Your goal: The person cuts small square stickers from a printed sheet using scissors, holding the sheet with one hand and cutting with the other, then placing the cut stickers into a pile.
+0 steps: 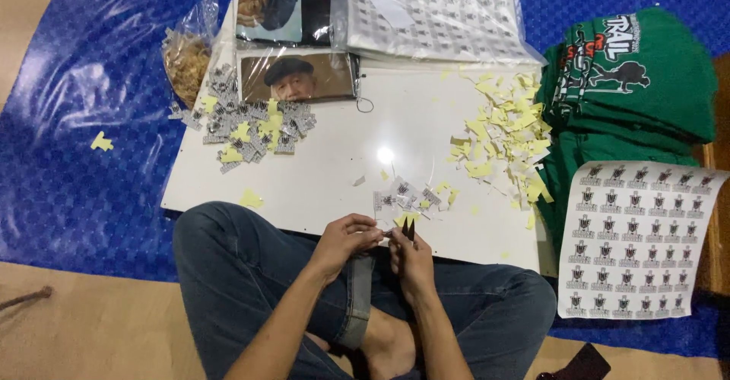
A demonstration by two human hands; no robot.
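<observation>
I sit cross-legged in jeans at the near edge of a white board [342,159]. My left hand [346,241] pinches a small sticker piece [388,233] at its fingertips. My right hand [413,258] grips small dark scissors [408,229], their tips pointing up beside that piece. Just beyond my hands lies a small heap of cut stickers [407,196] on the board. A larger pile of cut stickers [251,125] mixed with yellow backing bits sits at the board's far left.
Yellow paper scraps [506,133] spread over the board's right side. A printed sticker sheet [635,239] lies at right, over folded green shirts [631,83]. Bagged sheets [433,15], two printed pictures [296,76] and a plastic bag [186,53] sit at the back on blue tarp [76,159].
</observation>
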